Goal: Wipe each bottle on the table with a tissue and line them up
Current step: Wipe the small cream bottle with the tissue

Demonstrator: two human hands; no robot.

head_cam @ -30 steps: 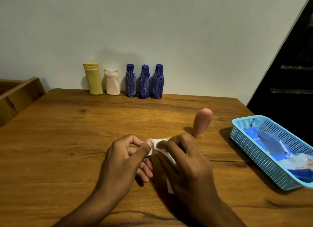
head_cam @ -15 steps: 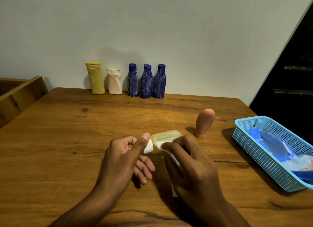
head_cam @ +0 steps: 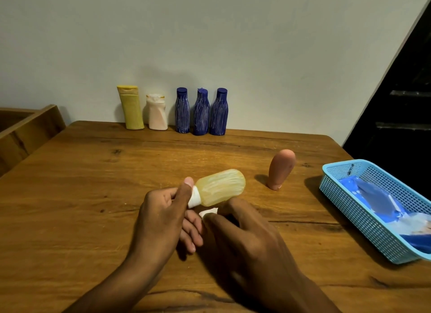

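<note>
My left hand [head_cam: 163, 216] grips a pale yellow translucent bottle [head_cam: 220, 188] by its white cap, holding it on its side above the wooden table [head_cam: 81, 196]. My right hand [head_cam: 247, 240] pinches a white tissue [head_cam: 209, 212] just below the bottle. Along the wall stand a yellow bottle [head_cam: 131, 107], a white-pink bottle [head_cam: 156, 113] and three dark blue bottles [head_cam: 201, 112] in a row. A peach bottle [head_cam: 280, 169] stands upside down on its cap at mid-right.
A light blue plastic basket [head_cam: 349, 203] holding blue and clear plastic packaging sits at the table's right edge. A wooden piece of furniture [head_cam: 25, 130] adjoins the left side. A plain wall runs behind the bottles.
The yellowish bottle has come out from under the tissue and my right hand, now fully showing. My right hand has slid the tissue down off the bottle toward me.
</note>
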